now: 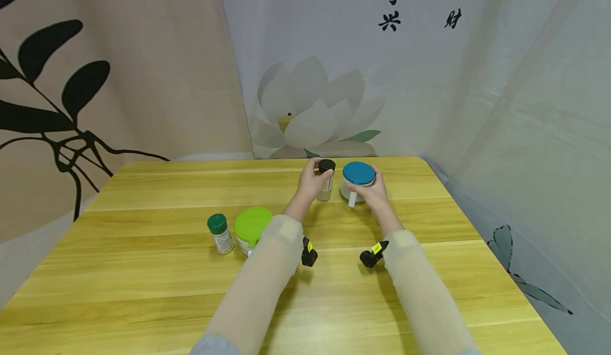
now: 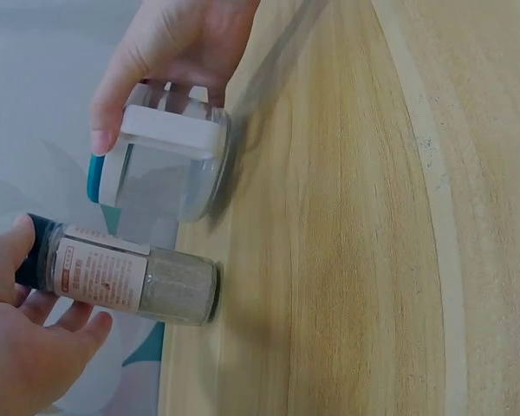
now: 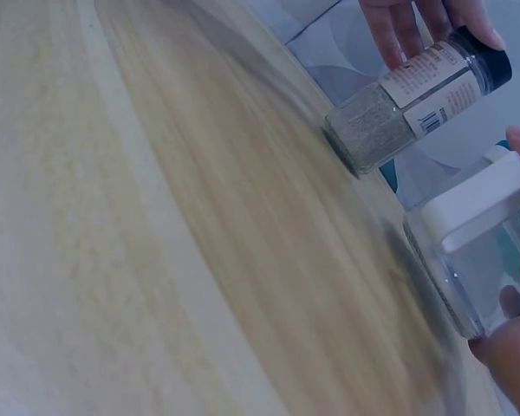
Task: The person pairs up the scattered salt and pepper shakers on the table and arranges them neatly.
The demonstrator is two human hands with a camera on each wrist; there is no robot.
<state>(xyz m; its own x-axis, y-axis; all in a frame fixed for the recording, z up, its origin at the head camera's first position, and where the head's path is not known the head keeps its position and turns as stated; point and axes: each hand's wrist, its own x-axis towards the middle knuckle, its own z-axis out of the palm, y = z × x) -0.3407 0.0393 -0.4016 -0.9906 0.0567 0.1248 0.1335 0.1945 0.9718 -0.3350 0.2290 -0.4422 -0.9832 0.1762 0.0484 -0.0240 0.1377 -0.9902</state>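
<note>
Near the table's far edge, my left hand [image 1: 311, 183] grips a glass spice jar [image 2: 180, 284] by its black cap [image 1: 326, 165]. A printed label wraps the jar, and greyish powder shows through its glass. Just to the right, my right hand [image 1: 375, 189] holds a clear seasoning pot [image 3: 472, 251] with a blue lid [image 1: 359, 173] and a white handle [image 2: 172, 130]. Fingers and thumb reach around the pot's sides. The two containers stand side by side with a small gap between them. Whether each one touches the table is hard to tell.
On the left of the wooden table [image 1: 143, 286] stand a small shaker with a dark green cap [image 1: 217, 223] and a pot with a bright green lid [image 1: 253, 224]. My left forearm partly covers that pot. A printed curtain [image 1: 324, 36] hangs behind the table.
</note>
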